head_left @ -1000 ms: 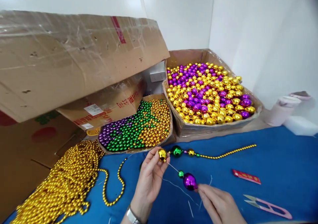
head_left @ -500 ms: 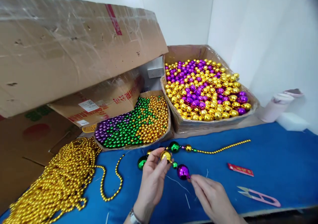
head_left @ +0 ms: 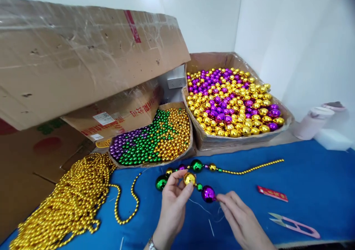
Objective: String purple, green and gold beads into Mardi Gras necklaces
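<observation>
A string of shiny beads runs across the blue cloth and through both hands. My left hand (head_left: 174, 202) pinches a large gold bead (head_left: 189, 178) between thumb and fingers. Right of it on the string come a small green bead (head_left: 199, 187) and a large purple bead (head_left: 208, 193). The fingertips of my right hand (head_left: 240, 213) are closed at the string's end, just beyond the purple bead. Behind the hands lie a large green bead (head_left: 196, 165) and a thin gold bead chain (head_left: 255, 168) on the same strand. Another green bead (head_left: 161, 182) sits left of my left hand.
A heap of gold bead chains (head_left: 66, 198) lies at left. Behind stand a carton of small green, purple and gold beads (head_left: 149, 141) and a carton of larger beads (head_left: 233, 102). Pink thread snips (head_left: 295, 225) and a red packet (head_left: 272, 193) lie at right on the blue cloth (head_left: 313, 176).
The view has shifted slightly, so everything sits a little further right. Both hands keep their holds on the bead string, with hardly any other movement.
</observation>
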A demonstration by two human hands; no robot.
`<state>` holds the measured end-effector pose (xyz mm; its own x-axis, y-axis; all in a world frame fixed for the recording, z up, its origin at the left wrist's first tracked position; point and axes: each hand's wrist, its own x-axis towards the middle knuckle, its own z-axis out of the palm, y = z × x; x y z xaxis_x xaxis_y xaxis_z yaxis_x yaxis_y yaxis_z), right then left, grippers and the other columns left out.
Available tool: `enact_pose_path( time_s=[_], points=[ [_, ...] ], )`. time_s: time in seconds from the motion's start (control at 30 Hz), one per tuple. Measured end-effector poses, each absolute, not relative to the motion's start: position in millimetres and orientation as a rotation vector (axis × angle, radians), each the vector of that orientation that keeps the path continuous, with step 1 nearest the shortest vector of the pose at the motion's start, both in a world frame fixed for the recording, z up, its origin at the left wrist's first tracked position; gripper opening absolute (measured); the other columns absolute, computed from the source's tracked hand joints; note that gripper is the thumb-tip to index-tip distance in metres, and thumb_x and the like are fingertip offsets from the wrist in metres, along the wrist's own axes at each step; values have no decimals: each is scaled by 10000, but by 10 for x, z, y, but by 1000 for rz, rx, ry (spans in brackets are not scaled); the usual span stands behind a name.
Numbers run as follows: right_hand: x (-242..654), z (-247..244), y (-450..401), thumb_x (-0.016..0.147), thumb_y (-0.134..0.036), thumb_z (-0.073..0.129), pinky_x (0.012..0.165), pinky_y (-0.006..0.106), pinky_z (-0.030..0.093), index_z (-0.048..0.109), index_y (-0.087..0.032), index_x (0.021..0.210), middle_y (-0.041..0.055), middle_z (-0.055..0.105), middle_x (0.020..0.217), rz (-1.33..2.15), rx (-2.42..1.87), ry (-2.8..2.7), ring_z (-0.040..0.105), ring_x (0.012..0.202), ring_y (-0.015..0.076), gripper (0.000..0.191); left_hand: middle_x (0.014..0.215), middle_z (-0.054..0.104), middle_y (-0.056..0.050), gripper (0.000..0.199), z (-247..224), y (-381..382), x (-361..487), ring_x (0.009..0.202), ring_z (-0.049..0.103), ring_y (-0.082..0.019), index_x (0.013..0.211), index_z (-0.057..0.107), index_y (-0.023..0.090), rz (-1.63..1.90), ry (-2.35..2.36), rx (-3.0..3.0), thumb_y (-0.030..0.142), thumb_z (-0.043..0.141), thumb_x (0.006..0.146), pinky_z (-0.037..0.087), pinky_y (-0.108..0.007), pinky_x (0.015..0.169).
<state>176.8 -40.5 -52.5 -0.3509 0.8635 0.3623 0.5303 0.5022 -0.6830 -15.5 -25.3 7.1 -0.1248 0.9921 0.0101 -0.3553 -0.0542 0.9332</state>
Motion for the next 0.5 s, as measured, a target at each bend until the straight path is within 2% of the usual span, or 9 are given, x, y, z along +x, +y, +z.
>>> enact_pose_path(
  time_s=[0.1,0.2,0.27,0.37,0.5],
  points=[
    [1785,-497,-407,949,-274,360,687,242,483,553,-236,994,33,575,839,684,-1155,-1974,602,769,158,201,966,622,-49,307,59,-285,-142,901,570,-161,1037,563,211,1455,1015,950,181,683,756,436,-262,795],
    [1784,-476,-416,939,-340,388,620,222,470,572,-234,860,6,573,754,831,-1211,-1925,594,692,145,227,948,623,-48,310,68,-298,-133,865,567,-149,1041,561,204,1421,1004,937,186,683,756,437,-251,767],
    [1765,-507,-411,930,-379,401,605,215,473,578,-228,840,2,577,741,982,-1205,-1873,590,666,138,250,926,624,-43,311,79,-294,-137,843,563,-140,1029,564,199,1411,1008,940,187,694,747,437,-240,748],
    [1708,-593,-387,892,-448,455,623,230,505,592,-223,939,14,606,777,1322,-1110,-1688,608,680,144,268,903,626,-32,316,104,-292,-157,817,558,-128,1017,568,200,1385,1044,998,191,707,733,439,-222,719],
    [1611,-628,-361,789,-523,581,618,261,527,564,-230,1140,9,605,742,1591,-1041,-1339,619,675,160,458,942,639,-50,328,188,-307,-215,853,584,-154,1043,575,202,1277,1056,1143,227,699,740,463,-241,730]
  ],
)
